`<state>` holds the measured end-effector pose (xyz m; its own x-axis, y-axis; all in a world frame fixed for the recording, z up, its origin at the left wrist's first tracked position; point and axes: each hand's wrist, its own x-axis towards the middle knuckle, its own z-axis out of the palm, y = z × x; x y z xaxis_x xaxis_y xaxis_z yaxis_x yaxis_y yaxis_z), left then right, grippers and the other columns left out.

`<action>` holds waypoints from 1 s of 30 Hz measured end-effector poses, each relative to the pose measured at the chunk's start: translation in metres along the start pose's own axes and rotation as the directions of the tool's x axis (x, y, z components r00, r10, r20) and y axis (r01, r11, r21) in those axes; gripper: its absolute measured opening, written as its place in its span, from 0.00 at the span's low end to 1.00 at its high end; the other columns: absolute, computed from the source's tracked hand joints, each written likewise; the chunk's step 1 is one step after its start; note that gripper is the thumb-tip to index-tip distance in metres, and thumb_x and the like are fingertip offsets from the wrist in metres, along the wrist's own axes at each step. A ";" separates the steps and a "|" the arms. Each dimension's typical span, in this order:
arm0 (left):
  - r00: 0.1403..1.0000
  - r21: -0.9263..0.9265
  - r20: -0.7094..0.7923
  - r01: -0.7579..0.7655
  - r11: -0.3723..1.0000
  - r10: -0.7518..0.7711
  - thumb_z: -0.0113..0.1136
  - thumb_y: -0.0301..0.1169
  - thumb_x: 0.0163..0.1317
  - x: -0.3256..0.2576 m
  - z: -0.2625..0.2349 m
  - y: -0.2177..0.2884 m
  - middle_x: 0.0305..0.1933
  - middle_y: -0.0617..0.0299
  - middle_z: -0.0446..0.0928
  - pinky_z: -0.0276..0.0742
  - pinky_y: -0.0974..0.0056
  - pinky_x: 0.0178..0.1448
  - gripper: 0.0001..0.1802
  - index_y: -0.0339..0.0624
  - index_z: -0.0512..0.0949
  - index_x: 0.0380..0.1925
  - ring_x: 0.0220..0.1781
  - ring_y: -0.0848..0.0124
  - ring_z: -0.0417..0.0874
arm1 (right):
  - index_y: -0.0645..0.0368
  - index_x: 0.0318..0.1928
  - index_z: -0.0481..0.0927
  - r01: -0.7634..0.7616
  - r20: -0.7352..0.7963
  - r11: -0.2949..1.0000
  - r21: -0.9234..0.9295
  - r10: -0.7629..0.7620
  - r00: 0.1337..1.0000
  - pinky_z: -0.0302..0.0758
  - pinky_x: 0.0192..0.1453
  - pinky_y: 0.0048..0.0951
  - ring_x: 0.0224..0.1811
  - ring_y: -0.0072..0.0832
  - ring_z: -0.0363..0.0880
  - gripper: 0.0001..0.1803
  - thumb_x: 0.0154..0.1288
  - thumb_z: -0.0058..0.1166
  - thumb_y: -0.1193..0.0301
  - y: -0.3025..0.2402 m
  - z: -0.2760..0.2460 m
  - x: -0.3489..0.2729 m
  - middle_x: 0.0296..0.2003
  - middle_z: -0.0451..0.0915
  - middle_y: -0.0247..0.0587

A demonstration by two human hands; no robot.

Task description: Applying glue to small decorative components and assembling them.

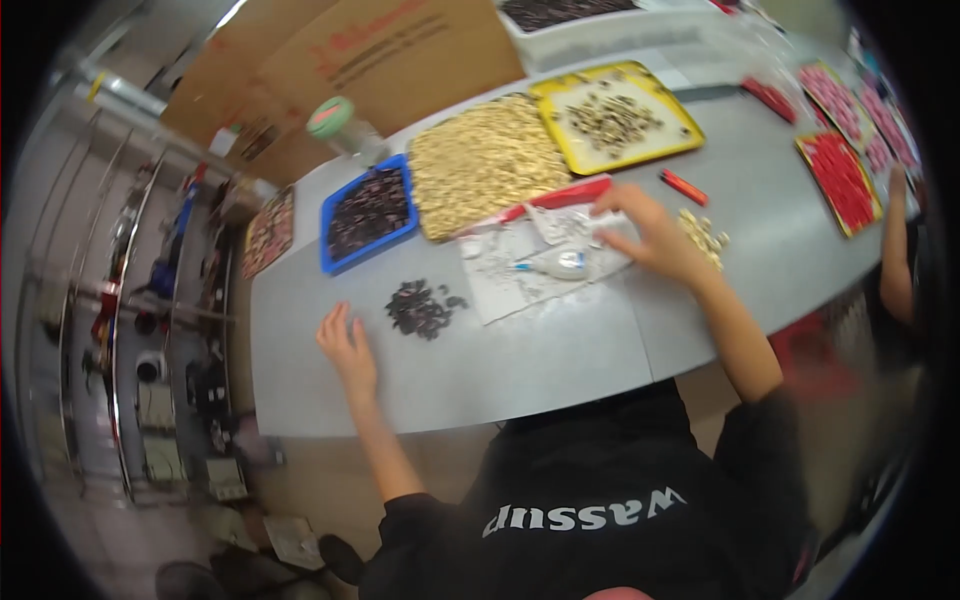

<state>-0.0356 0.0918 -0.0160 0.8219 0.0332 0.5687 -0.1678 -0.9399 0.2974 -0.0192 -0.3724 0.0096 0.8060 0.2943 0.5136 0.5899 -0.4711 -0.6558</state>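
My left hand hovers over or rests on the grey table's left part, its fingers apart and nothing visible in it. Beside it lies a loose pile of small dark pieces. My right hand reaches over the right edge of a white sheet, thumb and fingers spread. On that sheet lie a small white squeeze bottle with a blue tip and crumpled white material. A red strip runs along the sheet's far edge. Small cream-coloured pieces are heaped by my right wrist.
A blue tray of dark pieces, a wide spread of cream pieces and a yellow-rimmed tray line the far side. A lidded jar stands behind. At right lie a red object, a tray of red pieces and another person's arm.
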 end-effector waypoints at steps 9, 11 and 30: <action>0.944 0.152 -0.281 0.222 0.963 -0.173 0.53 0.29 0.61 -0.016 0.002 -0.007 0.52 0.56 0.73 0.59 0.56 0.65 0.14 0.42 0.76 0.46 0.60 0.57 0.65 | 0.61 0.41 0.73 0.093 0.180 0.981 -0.168 -0.062 0.982 0.68 0.53 0.39 0.48 0.44 0.70 0.17 0.51 0.62 0.72 -0.039 0.033 -0.006 0.41 0.73 0.46; 0.940 0.188 -0.265 0.267 0.945 -0.213 0.54 0.29 0.60 -0.019 0.004 -0.013 0.52 0.56 0.74 0.60 0.57 0.64 0.13 0.42 0.76 0.45 0.59 0.57 0.66 | 0.61 0.41 0.73 0.122 0.190 0.974 -0.189 -0.085 0.978 0.68 0.54 0.38 0.49 0.44 0.70 0.18 0.49 0.62 0.74 -0.038 0.034 -0.007 0.41 0.73 0.46; 0.872 -0.139 -0.328 0.334 0.932 -0.362 0.59 0.27 0.53 -0.020 0.008 -0.034 0.48 0.59 0.74 0.67 0.56 0.56 0.14 0.44 0.76 0.42 0.53 0.58 0.71 | 0.63 0.43 0.73 0.078 0.135 0.985 -0.152 -0.057 0.989 0.69 0.50 0.36 0.45 0.45 0.72 0.20 0.48 0.63 0.77 -0.036 0.049 -0.005 0.39 0.74 0.50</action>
<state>-0.0419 0.1204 -0.0441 0.5990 0.4808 0.6404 0.0429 -0.8178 0.5739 -0.0421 -0.3163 0.0031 0.7703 0.4299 0.4711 0.6363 -0.5679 -0.5221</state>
